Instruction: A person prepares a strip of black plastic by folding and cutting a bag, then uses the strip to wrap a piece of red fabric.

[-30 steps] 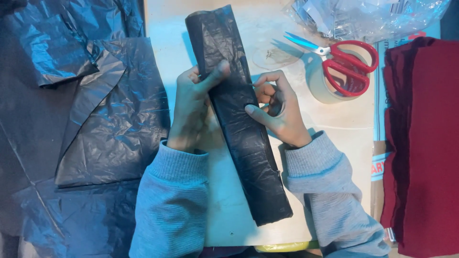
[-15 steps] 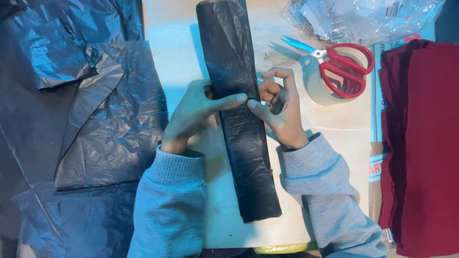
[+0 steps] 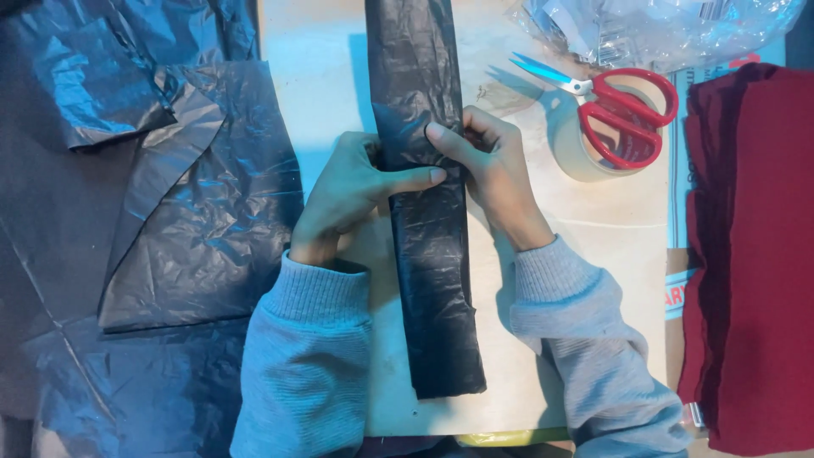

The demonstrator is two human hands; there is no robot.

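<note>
**Both hands pressing on the folded black strip**

The long, narrow, folded strip of crinkled black plastic film is lying lengthwise down the middle of the pale tabletop, its far end running out of the top of the view and its near end stopping just short of the tabletop's near edge. The left hand is lying flat and spread, its forefinger stretching right across the strip. The right hand is curling in from the other side, fingertips pinching the strip's right edge just above that forefinger, so the two hands are almost touching. Neither is lifting the film; both are pressing it down.

To my eye, doing this well is calling for even pressure over the whole width, edges lined up, trapped air pushed out towards the ends. The film is looking slippery and springy, so the fold could be creeping open wherever no hand is bearing on it.

Around them: loose sheets of dark, shiny plastic film are covering the whole left side, one just beside the left sleeve and liable to snag. To the right, red-handled scissors are resting on a roll of beige tape, near the right hand but apart from it. A crumpled clear plastic bag is sitting at the far right corner, and a folded dark red cloth is filling the right edge.
</note>
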